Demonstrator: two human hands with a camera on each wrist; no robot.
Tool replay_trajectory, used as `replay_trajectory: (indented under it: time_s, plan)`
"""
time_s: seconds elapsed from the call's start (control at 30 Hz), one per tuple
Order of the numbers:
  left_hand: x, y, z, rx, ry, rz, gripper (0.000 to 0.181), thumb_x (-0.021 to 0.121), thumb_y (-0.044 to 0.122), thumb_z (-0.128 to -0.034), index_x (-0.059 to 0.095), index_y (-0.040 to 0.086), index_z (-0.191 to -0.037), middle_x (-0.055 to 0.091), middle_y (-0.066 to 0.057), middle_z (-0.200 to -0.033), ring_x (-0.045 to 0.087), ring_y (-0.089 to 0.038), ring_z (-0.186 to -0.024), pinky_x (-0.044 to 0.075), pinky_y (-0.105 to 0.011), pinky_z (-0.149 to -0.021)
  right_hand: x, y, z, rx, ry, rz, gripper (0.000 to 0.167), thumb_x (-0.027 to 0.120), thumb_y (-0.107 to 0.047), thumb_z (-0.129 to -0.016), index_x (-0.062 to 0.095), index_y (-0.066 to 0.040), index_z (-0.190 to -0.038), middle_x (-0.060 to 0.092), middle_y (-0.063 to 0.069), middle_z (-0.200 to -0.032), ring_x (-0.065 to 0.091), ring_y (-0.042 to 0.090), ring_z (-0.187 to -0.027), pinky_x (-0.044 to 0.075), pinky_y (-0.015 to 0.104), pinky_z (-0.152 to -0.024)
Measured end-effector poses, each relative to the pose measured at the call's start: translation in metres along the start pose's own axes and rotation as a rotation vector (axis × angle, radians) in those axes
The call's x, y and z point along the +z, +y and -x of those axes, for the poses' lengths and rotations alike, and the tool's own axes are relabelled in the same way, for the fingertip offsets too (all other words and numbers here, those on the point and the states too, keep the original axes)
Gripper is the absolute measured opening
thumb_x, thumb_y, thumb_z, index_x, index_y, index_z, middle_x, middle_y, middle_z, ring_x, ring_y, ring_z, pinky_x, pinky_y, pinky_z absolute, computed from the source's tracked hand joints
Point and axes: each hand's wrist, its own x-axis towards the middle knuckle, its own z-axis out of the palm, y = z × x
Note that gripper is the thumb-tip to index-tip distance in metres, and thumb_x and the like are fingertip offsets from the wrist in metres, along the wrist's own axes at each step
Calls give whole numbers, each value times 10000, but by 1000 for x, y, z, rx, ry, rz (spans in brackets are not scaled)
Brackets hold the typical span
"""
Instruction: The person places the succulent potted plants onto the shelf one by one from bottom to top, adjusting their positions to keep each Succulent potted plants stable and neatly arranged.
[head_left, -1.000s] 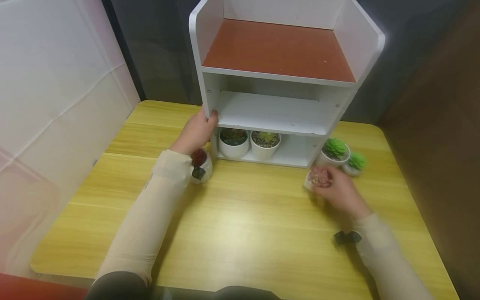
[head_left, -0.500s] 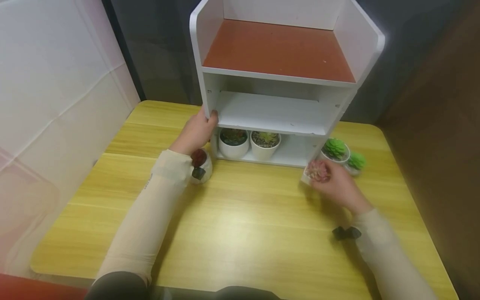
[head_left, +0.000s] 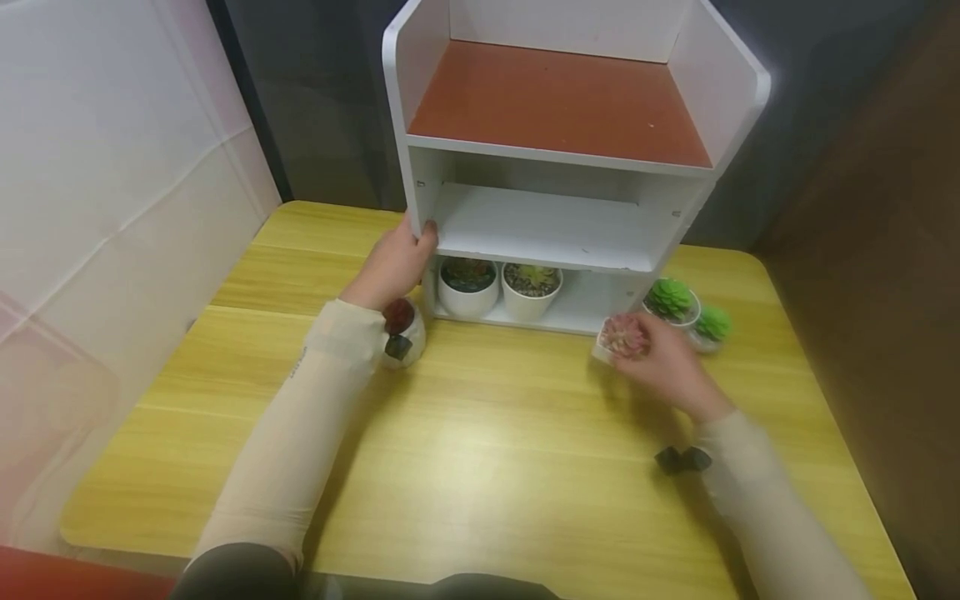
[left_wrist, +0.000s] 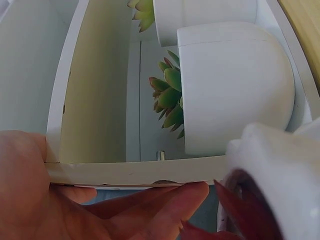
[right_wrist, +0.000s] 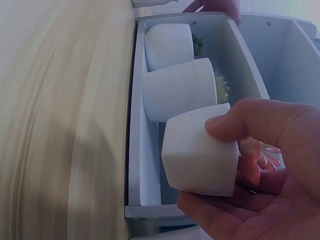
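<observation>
Tabletop (head_left: 465,475) bears green succulents (head_left: 671,298) beside shelves (head_left: 540,223); hands (head_left: 392,265) (head_left: 675,371) grip these (left) and a white pot (right_wrist: 197,155) (right).

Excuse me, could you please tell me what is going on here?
A person's right hand is holding a pink succulent in a small white pot, just in front of the right end of the bottom shelf. The left hand grips the left side of the white shelf unit. Two potted plants stand on the bottom shelf, towards its left. On the table, a red plant stands left of the unit and two green succulents right of it.
</observation>
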Motion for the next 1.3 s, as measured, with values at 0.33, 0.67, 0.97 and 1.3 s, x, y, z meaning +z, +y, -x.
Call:
replay_trajectory:
  time_s: [0.33, 0.67, 0.97, 1.3]
  plan:
    - [-1, 1, 1, 4, -6, 12, 700, 332, 522, -1151, 153, 191, -1742, 584, -180, -1432, 605, -365, -1031, 537, -498, -898, 7, 1, -10, -24, -13, -25, 630, 824, -4, -880, 557, 86, -1444, 668, 270, -1277, 657, 416, -1151, 543, 585, -1024]
    - [0, 1, 2, 5, -3, 10, 704, 339, 527, -1147, 148, 209, -1744, 562, -180, -1484, 602, -370, -1056, 537, -507, -909, 11, -1, -18, -17, -11, -18, 716, 822, -34, -902, 490, 97, -1522, 626, 306, -1367, 624, 460, -1229, 502, 604, -1079]
    - [-1, 2, 2, 5, -1, -4, 699, 330, 519, -1152, 148, 192, -1742, 573, -199, -1466, 603, -376, -1060, 532, -516, -921, 14, 1, -24, -31, 0, -1, 736, 827, -31, -897, 482, 104, -1534, 618, 315, -1380, 614, 467, -1243, 488, 602, -1098]
    - [0, 0, 1, 4, 2, -3, 710, 329, 530, -1146, 140, 201, -1746, 551, -195, -1519, 602, -381, -1084, 536, -527, -937, 18, 0, -30, -30, 17, 37, 743, 840, -74, -902, 484, 121, -1524, 582, 344, -1433, 564, 505, -1315, 414, 629, -1159]
